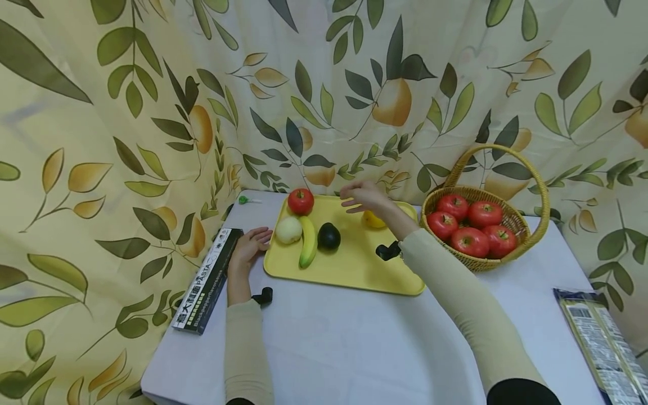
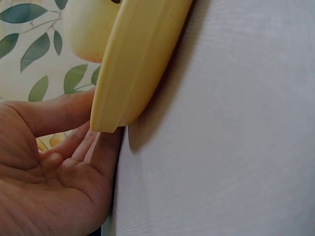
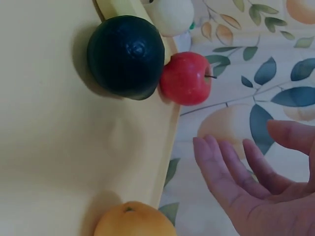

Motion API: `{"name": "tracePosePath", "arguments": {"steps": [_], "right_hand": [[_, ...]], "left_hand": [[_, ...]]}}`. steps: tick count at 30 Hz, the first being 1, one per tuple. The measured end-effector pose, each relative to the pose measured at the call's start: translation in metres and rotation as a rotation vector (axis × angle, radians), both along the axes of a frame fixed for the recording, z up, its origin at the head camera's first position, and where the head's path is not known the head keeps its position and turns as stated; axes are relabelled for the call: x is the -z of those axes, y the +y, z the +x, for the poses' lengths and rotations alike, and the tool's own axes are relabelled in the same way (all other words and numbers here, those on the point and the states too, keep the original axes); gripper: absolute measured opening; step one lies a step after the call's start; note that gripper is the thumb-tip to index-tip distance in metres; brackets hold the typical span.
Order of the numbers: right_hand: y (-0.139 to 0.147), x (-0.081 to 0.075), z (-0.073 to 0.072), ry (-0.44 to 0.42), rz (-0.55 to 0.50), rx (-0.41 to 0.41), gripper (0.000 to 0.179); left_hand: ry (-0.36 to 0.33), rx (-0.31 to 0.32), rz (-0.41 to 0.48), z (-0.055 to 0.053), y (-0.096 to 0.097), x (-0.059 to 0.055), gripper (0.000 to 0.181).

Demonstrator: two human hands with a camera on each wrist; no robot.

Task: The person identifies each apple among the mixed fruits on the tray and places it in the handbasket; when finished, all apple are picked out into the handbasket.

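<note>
My left hand (image 1: 249, 247) is at the left end of the yellow tray (image 1: 364, 275), its thumb and fingers extended against the rim. Part of those fingers is hidden behind the tray's edge in the left wrist view. Above the tray's far right part hovers my right hand (image 1: 367, 197), fingers spread and nothing held. An orange (image 3: 134, 221) lies on the tray below it, partly covered by the forearm in the head view. Grouped on the tray's left are a red apple (image 1: 301, 202), a pale round fruit (image 1: 288, 230), a banana (image 1: 307, 242) and a dark green fruit (image 1: 329, 237).
A wicker basket (image 1: 536, 239) with a tall handle holds several red apples (image 1: 469, 242) to the tray's right. A black pasta box (image 1: 207, 281) lies along the left table edge, a small green-ended item (image 1: 244, 199) behind. A flat package (image 1: 602, 343) lies at right.
</note>
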State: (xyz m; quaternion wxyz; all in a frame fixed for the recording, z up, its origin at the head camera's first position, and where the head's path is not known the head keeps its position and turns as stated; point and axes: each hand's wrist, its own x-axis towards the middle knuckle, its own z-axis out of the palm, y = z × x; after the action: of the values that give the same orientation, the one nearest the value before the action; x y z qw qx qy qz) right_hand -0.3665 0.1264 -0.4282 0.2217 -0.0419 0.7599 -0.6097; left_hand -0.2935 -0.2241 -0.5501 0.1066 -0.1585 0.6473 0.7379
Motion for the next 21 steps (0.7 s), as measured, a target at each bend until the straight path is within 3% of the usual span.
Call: {"name": "tracePosePath", "arguments": {"steps": [8, 16, 21], "right_hand": [[-0.016, 0.01, -0.006, -0.048, -0.057, 0.044, 0.042], [-0.035, 0.017, -0.007, -0.014, -0.045, 0.033, 0.037], [-0.051, 0.02, -0.011, -0.028, -0.07, 0.09, 0.038]], "left_hand": [[0.013, 0.008, 0.023, 0.002, 0.002, 0.001, 0.07], [0.019, 0.017, 0.022, 0.001, 0.002, 0.002, 0.07], [0.023, 0.002, 0.008, 0.001, 0.002, 0.003, 0.071]]}}
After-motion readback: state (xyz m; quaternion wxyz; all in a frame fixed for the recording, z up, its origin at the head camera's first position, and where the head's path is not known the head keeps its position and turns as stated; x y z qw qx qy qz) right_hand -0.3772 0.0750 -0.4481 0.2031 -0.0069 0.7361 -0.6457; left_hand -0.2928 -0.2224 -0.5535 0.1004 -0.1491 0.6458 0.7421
